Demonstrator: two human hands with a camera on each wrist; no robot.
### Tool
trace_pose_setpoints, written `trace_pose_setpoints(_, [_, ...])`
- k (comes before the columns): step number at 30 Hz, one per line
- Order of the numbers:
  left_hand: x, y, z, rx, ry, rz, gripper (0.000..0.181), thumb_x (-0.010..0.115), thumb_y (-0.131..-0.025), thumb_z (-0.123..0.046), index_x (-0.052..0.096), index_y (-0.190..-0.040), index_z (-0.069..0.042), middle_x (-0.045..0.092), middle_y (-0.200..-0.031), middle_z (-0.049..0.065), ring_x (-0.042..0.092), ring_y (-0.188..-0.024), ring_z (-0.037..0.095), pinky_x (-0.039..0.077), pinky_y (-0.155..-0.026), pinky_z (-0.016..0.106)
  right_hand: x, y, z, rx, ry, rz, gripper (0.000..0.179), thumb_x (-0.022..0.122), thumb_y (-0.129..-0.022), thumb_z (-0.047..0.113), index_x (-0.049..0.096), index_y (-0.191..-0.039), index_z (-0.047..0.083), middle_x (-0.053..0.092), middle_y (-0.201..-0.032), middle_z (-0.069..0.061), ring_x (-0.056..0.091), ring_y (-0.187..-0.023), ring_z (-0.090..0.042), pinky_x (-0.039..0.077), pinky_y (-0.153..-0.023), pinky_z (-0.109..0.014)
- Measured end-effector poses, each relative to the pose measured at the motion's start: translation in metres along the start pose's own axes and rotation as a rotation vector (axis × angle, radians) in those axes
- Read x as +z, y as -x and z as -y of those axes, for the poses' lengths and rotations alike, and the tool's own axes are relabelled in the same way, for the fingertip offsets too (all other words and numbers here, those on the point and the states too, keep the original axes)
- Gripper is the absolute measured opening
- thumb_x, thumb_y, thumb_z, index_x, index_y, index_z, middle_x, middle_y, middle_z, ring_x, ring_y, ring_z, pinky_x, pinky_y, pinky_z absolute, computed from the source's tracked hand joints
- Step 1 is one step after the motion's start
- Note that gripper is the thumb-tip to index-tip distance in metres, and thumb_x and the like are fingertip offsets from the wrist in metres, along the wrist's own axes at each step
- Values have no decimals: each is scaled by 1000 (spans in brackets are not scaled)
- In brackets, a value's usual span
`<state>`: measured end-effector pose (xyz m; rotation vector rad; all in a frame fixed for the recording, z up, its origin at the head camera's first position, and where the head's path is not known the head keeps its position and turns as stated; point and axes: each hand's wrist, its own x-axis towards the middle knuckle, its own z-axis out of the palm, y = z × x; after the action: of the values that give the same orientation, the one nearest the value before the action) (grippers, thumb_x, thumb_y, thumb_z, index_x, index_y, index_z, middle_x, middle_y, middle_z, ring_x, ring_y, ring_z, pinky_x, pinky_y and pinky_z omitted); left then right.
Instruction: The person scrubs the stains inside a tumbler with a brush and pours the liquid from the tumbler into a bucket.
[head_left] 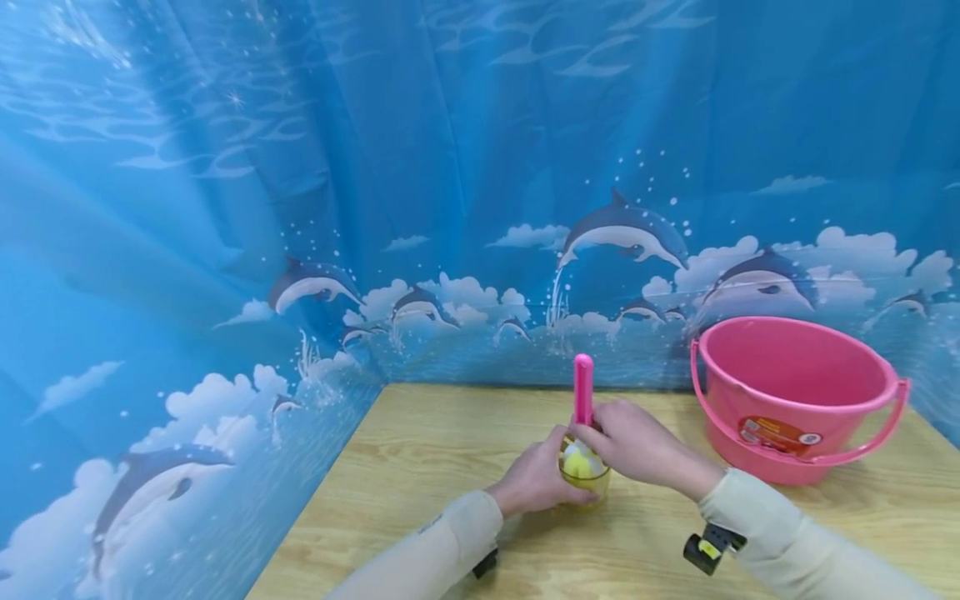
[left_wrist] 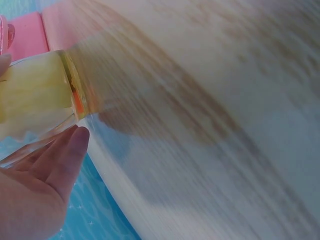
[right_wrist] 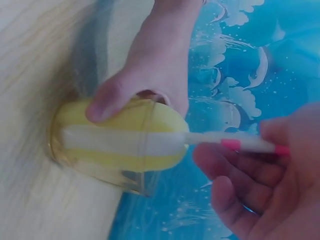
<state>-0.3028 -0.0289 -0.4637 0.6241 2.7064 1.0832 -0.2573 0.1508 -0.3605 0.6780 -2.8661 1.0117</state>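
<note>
An amber see-through glass cup (head_left: 592, 483) stands on the table, and my left hand (head_left: 534, 477) grips it round its side. Inside it sits the yellow and white sponge head (right_wrist: 117, 142) of a cup brush, which reaches close to the cup's base in the right wrist view. My right hand (head_left: 637, 440) holds the brush by its pink and white handle (head_left: 583, 387), just above the rim. The handle points upward. Seen from the left wrist, the left fingers (left_wrist: 67, 160) lie along the cup wall; most of the thumb is out of that view.
A large pink bucket (head_left: 798, 427) with its handle hanging down stands to the right, near the back of the wood-grain table (head_left: 442, 425). Blue curtains (head_left: 480, 183) printed with dolphins and clouds close off the back and left side.
</note>
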Motion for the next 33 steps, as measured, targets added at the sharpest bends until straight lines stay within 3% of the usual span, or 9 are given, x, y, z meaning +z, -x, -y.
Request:
trace_pose_setpoints(9, [1, 1, 1, 45, -56, -36, 83, 92, -64, -51, 49, -130, -26, 68, -108, -6, 62, -93, 4, 52, -79, 25, 10, 3, -1, 174, -137, -119, 27, 52, -105, 26, 66, -91, 6, 54, -61, -2, 46, -50, -13, 38, -43, -25])
trace_pose_setpoints(13, [2, 1, 2, 39, -64, -43, 85, 92, -63, -52, 48, -132, -26, 68, -110, -5, 62, -94, 5, 52, -80, 26, 11, 6, -1, 218, -181, -147, 27, 51, -105, 26, 65, -96, 5, 56, -64, -3, 51, -51, -15, 39, -43, -26])
trace_pose_setpoints(20, [2, 1, 4, 14, -46, -21, 85, 91, -65, -53, 48, -133, -26, 68, -116, -4, 63, -102, 7, 53, -86, 29, 5, 9, -1, 98, -69, -53, 22, 57, -103, 24, 70, -97, 8, 56, -65, -1, 51, -54, -13, 43, -47, -26])
trace_pose_setpoints(23, [2, 1, 3, 12, -42, -19, 85, 91, -66, -52, 48, -134, -26, 67, -115, -6, 63, -101, 7, 54, -85, 29, 1, 10, 0, 56, 3, -44, 23, 58, -102, 27, 70, -96, 9, 53, -63, 1, 47, -53, -12, 40, -47, -26])
trace_pose_setpoints(33, [2, -1, 4, -7, 10, 5, 84, 92, -67, -48, 47, -135, -28, 65, -111, -13, 62, -99, 3, 54, -85, 28, -6, 3, 0, 61, 51, -90, 21, 58, -102, 25, 69, -96, 9, 48, -61, 1, 41, -50, -11, 34, -44, -23])
